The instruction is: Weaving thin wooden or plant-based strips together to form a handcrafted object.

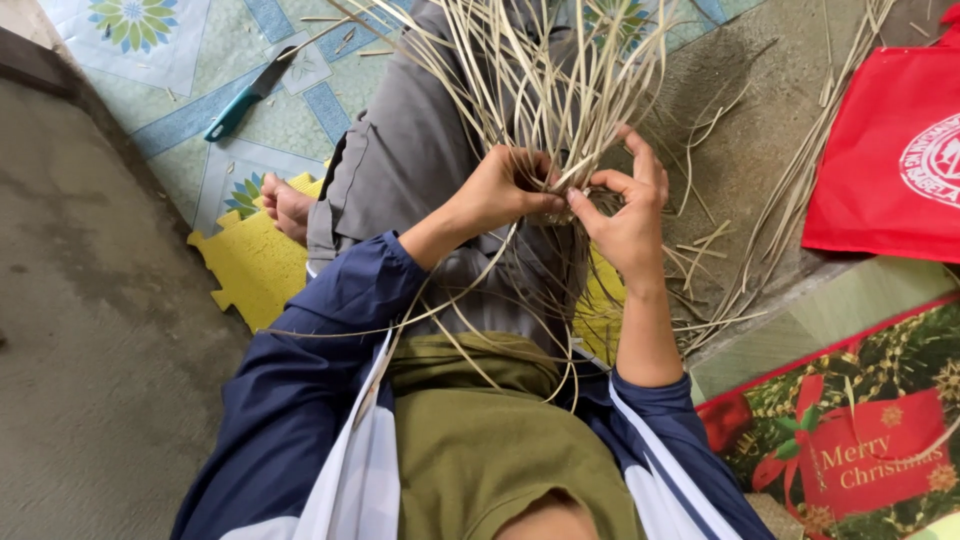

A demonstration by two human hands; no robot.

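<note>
Nearest to the camera, the person is sitting on the floor, wearing a dark blue jacket over an olive shirt, and both forearms are reaching forward over the grey trousers. The left hand is closing around the knot of pale straw strips where they are crossing, with its fingers curled tight on them. The right hand is pinching one or two strips just beside that same crossing point between thumb and forefinger, while its other fingers are standing half open. The strips are fanning upward and outward from the hands, and some are hanging down over the lap. They are looking very light, thin and springy, probably a little smooth, and likely to crease or split if bent sharply, so the best hold seems to be close to the woven centre, not at the loose ends. Under the legs a yellow foam mat is lying. Farther left, a knife with a teal handle is resting on the patterned floor cover. To the right, well apart, a red bag is lying among loose strips.
</note>
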